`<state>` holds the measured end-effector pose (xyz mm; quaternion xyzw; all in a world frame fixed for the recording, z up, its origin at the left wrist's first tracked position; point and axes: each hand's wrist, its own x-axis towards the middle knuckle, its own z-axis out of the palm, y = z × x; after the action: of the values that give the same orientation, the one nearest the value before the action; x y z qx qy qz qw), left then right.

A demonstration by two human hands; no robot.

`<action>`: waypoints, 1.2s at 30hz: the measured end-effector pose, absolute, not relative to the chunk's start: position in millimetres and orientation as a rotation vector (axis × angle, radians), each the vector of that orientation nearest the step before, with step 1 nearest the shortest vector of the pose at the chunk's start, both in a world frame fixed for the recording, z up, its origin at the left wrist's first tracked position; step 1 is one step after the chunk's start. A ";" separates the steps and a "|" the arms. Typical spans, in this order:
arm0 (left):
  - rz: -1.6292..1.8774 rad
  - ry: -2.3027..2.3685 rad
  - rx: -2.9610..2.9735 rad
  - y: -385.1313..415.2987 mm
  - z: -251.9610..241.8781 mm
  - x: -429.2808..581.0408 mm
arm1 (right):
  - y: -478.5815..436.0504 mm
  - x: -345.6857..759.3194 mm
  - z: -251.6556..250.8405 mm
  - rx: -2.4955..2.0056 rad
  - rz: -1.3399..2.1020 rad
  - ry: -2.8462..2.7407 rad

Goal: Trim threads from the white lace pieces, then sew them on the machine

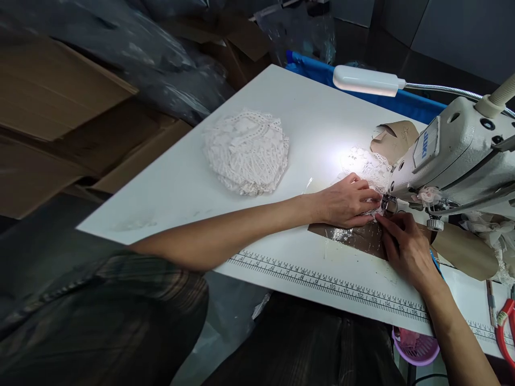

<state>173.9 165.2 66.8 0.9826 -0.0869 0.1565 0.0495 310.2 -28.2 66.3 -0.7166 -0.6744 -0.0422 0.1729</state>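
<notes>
Work piece: white lace, openwork with a patterned ground and a scalloped edge on the machine side. Lamp washes out its far left part; the rest reads as thin and rumpled, not flat. It's on the white table, at the needle area of the sewing machine, partly under the fingers.

Orientation: visible part spreads beyond the left hand, then narrows toward the needle area, so it runs roughly from upper left to lower right in the head view. Fingers cover the middle, so can't pin down the full long axis or call a front end.

Left hand: palm down, fingers bent and close together, resting on the lace just left of the needle area. Can't tell if it grips or only presses. Right hand: on the near side, thumb and index reaching to the lace's near edge by the needle. Fingertip contact is too small to read, so can't tell if they pinch.

Around it: curled brown paper just beyond the lace, lamp above the far edge, round lace pile well apart to the left, ruler strip along the near edge.
</notes>
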 end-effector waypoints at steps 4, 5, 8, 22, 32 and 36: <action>0.446 -0.206 3.044 162.0 69.5 175.4 | -26.0 309.7 66.7 -2.081 -0.154 -1.922; 0.444 -0.195 3.063 161.3 70.1 175.8 | -25.5 309.9 66.8 -2.097 -0.153 -1.919; 0.457 -0.178 3.118 159.7 71.3 176.8 | -24.7 311.3 67.5 -2.127 -0.115 -1.884; 0.560 -0.198 3.090 160.8 83.7 174.6 | -28.2 323.6 73.3 -1.950 0.237 -1.361; 0.660 -0.513 2.737 174.3 66.7 185.4 | -27.1 317.0 69.1 -1.943 0.106 -1.555; 0.857 -0.392 2.586 173.6 64.2 187.1 | -26.7 313.3 69.6 -1.921 0.014 -1.814</action>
<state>187.1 173.6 64.2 0.9219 -0.1396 0.3053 0.1934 313.3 -26.7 69.6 -0.7046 -0.6652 0.0053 0.2470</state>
